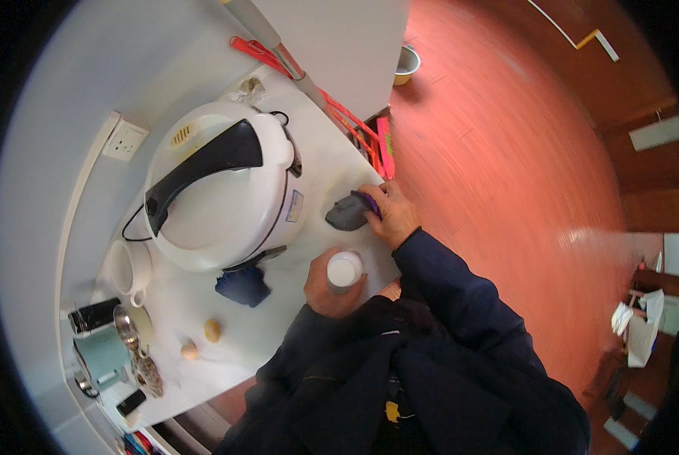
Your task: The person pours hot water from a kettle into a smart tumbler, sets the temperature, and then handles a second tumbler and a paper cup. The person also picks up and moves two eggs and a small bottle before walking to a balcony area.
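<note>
My left hand [325, 291] is wrapped around a small round container [344, 269] with a white top, close to my body at the table's edge. Whether that white is a lid or its contents, I cannot tell. At the table corner, my right hand [395, 215] grips the purple edge of a crumpled grey cloth [348, 212], which rests on the white tabletop [294, 296]. A dark blue cloth [244, 286] lies apart from both hands, against the base of a large white rice cooker [220, 193] with a black handle.
A white mug [130, 266], a metal bowl [126, 327], an egg [189, 351] and a yellowish oval item [212, 330] are on the left. Red-handled brooms [339, 108] lean by the far corner. A bucket [408, 63] stands on the reddish floor [487, 153].
</note>
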Tool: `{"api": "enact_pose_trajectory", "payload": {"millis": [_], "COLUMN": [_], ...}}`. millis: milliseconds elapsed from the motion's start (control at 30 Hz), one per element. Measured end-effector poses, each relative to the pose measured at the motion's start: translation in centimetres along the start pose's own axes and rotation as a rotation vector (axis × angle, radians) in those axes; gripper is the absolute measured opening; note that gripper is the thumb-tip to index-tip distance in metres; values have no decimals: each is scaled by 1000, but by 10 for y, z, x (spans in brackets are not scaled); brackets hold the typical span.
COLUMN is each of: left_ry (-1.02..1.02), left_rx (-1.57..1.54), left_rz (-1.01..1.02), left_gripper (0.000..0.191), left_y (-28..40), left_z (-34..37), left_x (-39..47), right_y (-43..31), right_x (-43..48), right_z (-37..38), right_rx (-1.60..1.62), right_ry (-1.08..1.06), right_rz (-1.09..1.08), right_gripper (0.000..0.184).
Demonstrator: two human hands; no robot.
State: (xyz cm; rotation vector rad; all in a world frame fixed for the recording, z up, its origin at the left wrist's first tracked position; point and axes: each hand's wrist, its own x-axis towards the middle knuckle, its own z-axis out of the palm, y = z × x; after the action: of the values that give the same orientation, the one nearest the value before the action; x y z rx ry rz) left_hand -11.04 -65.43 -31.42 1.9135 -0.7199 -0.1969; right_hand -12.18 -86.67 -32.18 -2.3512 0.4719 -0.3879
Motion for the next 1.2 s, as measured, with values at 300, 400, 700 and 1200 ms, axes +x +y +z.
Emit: {"api": "enact_pose_trajectory", "payload": {"millis": [300,400,700,1200], "left_ry": [358,368,464,369], "left_rx": [16,-56,67,135], "left_rz": [-118,-256,-187,-92], "left_gripper": [54,55,62,55], "left_y": [68,81,101,77], "left_z": [91,110,118,109], "left_x": [8,4,-8,31], "right_y": [56,66,46,63], "right_x": [5,9,42,62], "right_z": [-55,-62,-42,-35], "right_rx": [197,191,179,138], "right_ry": [-262,-311,-336,-524], "right_rz": [-260,-290,-465,-507], "right_gripper": [46,50,65,66]}}
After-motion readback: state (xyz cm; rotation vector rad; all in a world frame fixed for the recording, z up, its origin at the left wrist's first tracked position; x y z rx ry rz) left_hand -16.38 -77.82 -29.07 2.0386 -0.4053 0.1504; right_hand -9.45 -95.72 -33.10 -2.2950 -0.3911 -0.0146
